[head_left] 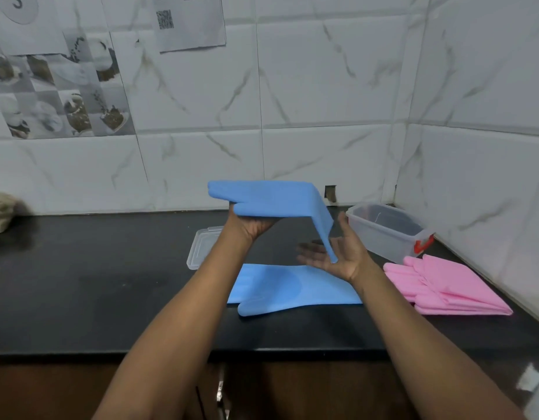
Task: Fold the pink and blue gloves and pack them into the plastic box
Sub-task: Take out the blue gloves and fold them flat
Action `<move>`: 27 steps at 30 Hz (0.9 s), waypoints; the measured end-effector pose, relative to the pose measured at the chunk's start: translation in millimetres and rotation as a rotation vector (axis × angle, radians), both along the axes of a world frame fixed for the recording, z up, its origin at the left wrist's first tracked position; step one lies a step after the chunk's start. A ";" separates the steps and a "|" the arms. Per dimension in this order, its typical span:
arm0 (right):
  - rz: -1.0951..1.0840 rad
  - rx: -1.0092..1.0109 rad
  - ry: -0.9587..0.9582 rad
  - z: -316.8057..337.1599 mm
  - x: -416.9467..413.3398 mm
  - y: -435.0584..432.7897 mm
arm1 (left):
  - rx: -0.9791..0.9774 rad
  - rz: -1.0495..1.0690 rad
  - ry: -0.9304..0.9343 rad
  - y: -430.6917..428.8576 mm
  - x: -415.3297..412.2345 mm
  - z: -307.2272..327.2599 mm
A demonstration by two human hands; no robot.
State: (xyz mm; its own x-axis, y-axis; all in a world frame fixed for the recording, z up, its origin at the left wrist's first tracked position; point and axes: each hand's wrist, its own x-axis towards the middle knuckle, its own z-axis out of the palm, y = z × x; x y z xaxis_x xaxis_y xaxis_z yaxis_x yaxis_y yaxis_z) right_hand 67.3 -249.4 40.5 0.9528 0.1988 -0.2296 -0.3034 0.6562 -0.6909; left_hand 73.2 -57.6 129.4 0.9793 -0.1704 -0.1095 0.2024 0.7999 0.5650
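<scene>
My left hand (250, 224) holds one blue glove (271, 198) up in the air by its finger end. The glove bends over and its cuff hangs down into my right hand (338, 256), whose palm faces up with fingers spread under the cuff edge. A second blue glove (280, 287) lies flat on the black counter beneath my hands. The pink gloves (444, 286) lie stacked flat at the right. The clear plastic box (386, 231) stands open at the back right, with a red latch on its near end.
The box's clear lid (201, 247) lies on the counter behind my left arm. White tiled walls meet in a corner behind the box. A brownish lump (1, 210) sits at the far left. The counter's front edge (262, 350) runs below the gloves.
</scene>
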 end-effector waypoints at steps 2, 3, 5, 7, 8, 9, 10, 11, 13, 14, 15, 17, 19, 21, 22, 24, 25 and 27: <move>-0.089 -0.018 -0.086 11.8 -1.9 -3.4 | 0.064 0.029 -0.037 2.8 -4.9 0.0; -0.145 -0.081 -0.100 18.4 -0.3 -8.3 | 0.077 -0.005 -0.040 7.0 -8.6 2.6; -0.267 -0.301 -0.096 26.9 2.4 -22.1 | 0.157 -0.068 -0.044 21.5 -10.2 -0.9; -0.257 -0.480 -0.092 27.3 -2.2 -33.2 | 0.129 -0.038 0.011 41.6 -8.8 -16.6; -0.207 -0.561 -0.081 24.3 -7.6 -36.7 | 0.107 -0.034 0.045 53.8 -5.0 -31.1; -0.157 -0.636 -0.041 17.0 -12.3 -38.6 | 0.162 -0.028 0.091 65.1 -4.3 -44.4; -0.117 -0.718 0.013 9.1 -16.8 -39.6 | 0.283 -0.058 0.141 75.8 -5.1 -58.4; -0.098 -0.797 0.066 0.4 -20.7 -39.9 | 0.422 -0.107 0.199 87.2 -3.3 -72.8; -0.075 -0.914 0.127 -13.7 -25.6 -40.4 | 0.617 -0.175 0.331 103.5 -0.6 -94.2; -0.089 -0.961 0.134 -19.1 -24.8 -41.4 | 0.713 -0.190 0.356 107.1 -1.7 -98.3; -0.111 -1.009 0.124 -22.1 -23.3 -41.3 | 0.800 -0.189 0.352 108.2 -2.7 -100.5; -0.161 -1.103 0.093 -25.9 -20.9 -39.5 | 0.972 -0.168 0.297 105.8 -2.8 -101.7; -0.215 -1.164 0.052 -26.0 -18.8 -36.9 | 1.134 -0.130 0.243 101.8 0.6 -99.3; -0.233 -1.110 0.031 -25.4 -16.0 -38.4 | 1.245 -0.089 0.203 100.0 4.0 -93.9; -0.237 -1.096 0.018 -23.1 -16.8 -38.7 | 1.278 -0.074 0.189 99.8 4.7 -92.1; -0.232 -1.112 0.008 -24.2 -17.5 -41.7 | 1.321 -0.063 0.179 99.3 4.8 -92.9; -0.227 -1.129 0.012 -27.9 -16.3 -44.1 | 1.313 -0.063 0.184 99.5 3.7 -96.7; -0.238 -1.188 0.030 -33.9 -18.5 -45.5 | 1.263 -0.056 0.191 101.4 1.9 -104.5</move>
